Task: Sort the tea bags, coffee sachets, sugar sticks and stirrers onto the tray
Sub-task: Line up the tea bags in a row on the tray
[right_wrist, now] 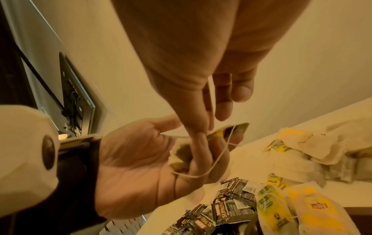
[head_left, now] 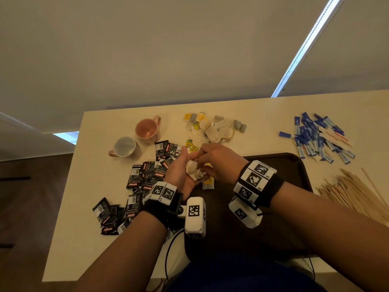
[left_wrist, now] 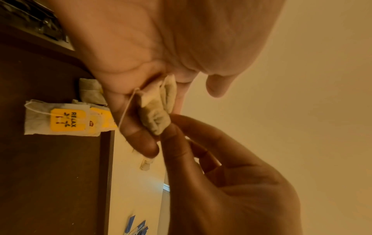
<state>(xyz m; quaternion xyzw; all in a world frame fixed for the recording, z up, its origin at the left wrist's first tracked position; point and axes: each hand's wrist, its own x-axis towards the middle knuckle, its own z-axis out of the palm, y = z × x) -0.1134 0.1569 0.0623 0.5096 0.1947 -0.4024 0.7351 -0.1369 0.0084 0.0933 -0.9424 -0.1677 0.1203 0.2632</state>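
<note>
My left hand (head_left: 181,173) is palm up over the left end of the dark brown tray (head_left: 280,165), cupping a crumpled tea bag (head_left: 192,169) in its curled fingers. My right hand (head_left: 212,161) reaches in from the right and pinches that tea bag (left_wrist: 156,114) between thumb and forefinger, its string (right_wrist: 219,159) looping loose. Two tea bags with yellow tags (head_left: 208,182) lie on the tray just under the hands. More tea bags (head_left: 212,128) are heaped at the back, black coffee sachets (head_left: 145,178) lie left, blue sugar sticks (head_left: 317,140) and wooden stirrers (head_left: 353,192) right.
A pink mug (head_left: 147,128) and a white-lined mug (head_left: 125,147) stand at the back left of the cream table (head_left: 84,239). The table's left and near edges are close. A cable (head_left: 168,256) hangs off the near edge.
</note>
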